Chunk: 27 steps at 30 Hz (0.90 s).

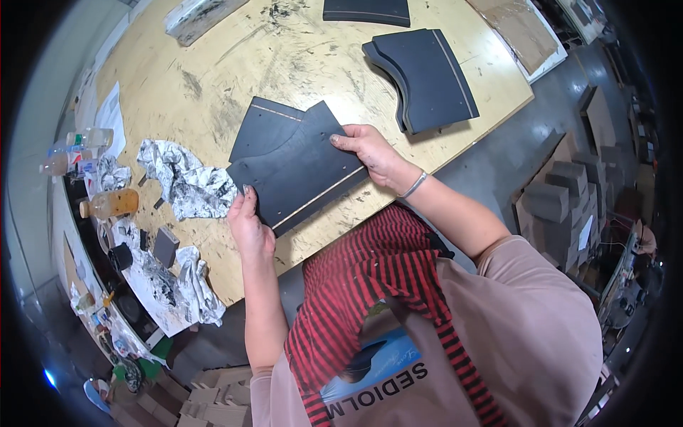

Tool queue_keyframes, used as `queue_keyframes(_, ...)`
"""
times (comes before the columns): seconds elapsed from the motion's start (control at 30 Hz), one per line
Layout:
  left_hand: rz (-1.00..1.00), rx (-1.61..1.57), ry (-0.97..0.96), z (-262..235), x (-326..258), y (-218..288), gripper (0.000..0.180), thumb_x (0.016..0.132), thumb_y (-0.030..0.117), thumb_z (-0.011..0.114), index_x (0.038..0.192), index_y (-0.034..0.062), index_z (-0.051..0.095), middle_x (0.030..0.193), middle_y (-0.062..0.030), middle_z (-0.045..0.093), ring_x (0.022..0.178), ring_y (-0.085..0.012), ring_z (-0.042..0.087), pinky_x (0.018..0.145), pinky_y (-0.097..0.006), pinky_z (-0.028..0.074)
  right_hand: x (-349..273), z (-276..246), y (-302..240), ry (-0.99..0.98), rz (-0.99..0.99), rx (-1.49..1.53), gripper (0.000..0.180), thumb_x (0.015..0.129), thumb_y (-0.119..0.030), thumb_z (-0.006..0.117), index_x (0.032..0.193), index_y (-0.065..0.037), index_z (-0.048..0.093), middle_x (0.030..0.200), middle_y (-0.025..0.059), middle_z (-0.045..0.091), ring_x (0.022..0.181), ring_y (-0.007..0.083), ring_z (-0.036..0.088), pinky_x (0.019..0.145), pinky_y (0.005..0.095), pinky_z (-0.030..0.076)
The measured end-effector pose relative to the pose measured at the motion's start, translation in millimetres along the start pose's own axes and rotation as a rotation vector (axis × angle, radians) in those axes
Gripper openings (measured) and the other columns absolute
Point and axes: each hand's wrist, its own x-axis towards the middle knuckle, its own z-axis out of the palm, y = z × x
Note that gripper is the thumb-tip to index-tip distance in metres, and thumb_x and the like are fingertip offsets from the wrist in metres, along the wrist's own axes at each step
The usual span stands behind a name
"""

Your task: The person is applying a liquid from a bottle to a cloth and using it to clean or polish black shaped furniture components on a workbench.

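Left hand (pixel 249 220) and right hand (pixel 370 153) are pinching the dark panel (pixel 302 171) by opposite edges; gripping evenly should be keeping it flat over the desk (pixel 213 78).

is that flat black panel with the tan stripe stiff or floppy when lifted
Probably stiff: the flat black panel with the tan stripe keeps straight edges with only the left hand and right hand at its rim. Likely light, pinched by fingertips. Being flat, it should slide, not roll.
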Motion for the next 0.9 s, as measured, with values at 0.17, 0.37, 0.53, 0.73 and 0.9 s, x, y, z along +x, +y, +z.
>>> queue_keyframes(0.17, -0.009, 0.213, 0.006, 7, -1, 4, 0.023, 0.098, 0.011, 0.052, 0.111, -0.0065, 0.060, 0.099, -0.0090, 0.066, 0.084, -0.0143, 0.063, 0.075, -0.028, 0.052, 7, 11, -9, 0.197, -0.028, -0.089, 0.018, 0.091, -0.005, 0.059, 0.095, 0.012, 0.063, 0.084, 0.0133, 0.067, 0.073, 0.0176, 0.063, 0.066, 0.0301, 0.050)
queue_keyframes(0.37, 0.102, 0.409, 0.129, -32, -3, 31, 0.026, 0.099, 0.013, 0.052, 0.118, -0.0023, 0.059, 0.091, -0.0083, 0.069, 0.074, -0.0129, 0.065, 0.064, -0.025, 0.052, 23, 25, -14, 0.251, -0.152, -0.148, 0.018, 0.092, -0.006, 0.059, 0.096, 0.011, 0.063, 0.083, 0.0119, 0.066, 0.070, 0.0157, 0.061, 0.064, 0.0289, 0.050)
queue_keyframes(0.53, 0.368, 0.370, 0.402, -101, 19, 90, 0.032, 0.098, 0.016, 0.055, 0.124, -0.0037, 0.055, 0.114, -0.0105, 0.064, 0.094, -0.0137, 0.062, 0.078, -0.022, 0.048, 44, 24, -2, 0.341, -0.264, -0.305, 0.017, 0.090, -0.007, 0.060, 0.089, 0.009, 0.063, 0.076, 0.0107, 0.064, 0.066, 0.0156, 0.058, 0.062, 0.0322, 0.046)
queue_keyframes(0.73, 0.665, 0.591, 0.682, -219, 99, 167, 0.063, 0.084, 0.004, 0.071, 0.136, -0.0075, 0.037, 0.127, -0.0163, 0.051, 0.118, -0.0215, 0.050, 0.099, -0.032, 0.041, 42, 28, 7, 0.454, -0.334, -0.396, 0.019, 0.088, -0.009, 0.062, 0.089, 0.009, 0.063, 0.074, 0.0112, 0.064, 0.066, 0.0146, 0.057, 0.063, 0.0314, 0.045)
queue_keyframes(0.9, 0.764, 0.522, 0.622, -262, 170, 208, 0.063, 0.077, 0.002, 0.078, 0.130, -0.0045, 0.044, 0.124, -0.0155, 0.055, 0.110, -0.0239, 0.057, 0.092, -0.037, 0.048, 34, 34, 15, 0.572, -0.489, -0.767, 0.030, 0.083, -0.013, 0.067, 0.103, 0.009, 0.064, 0.092, 0.0202, 0.060, 0.087, 0.0309, 0.058, 0.082, 0.0363, 0.046)
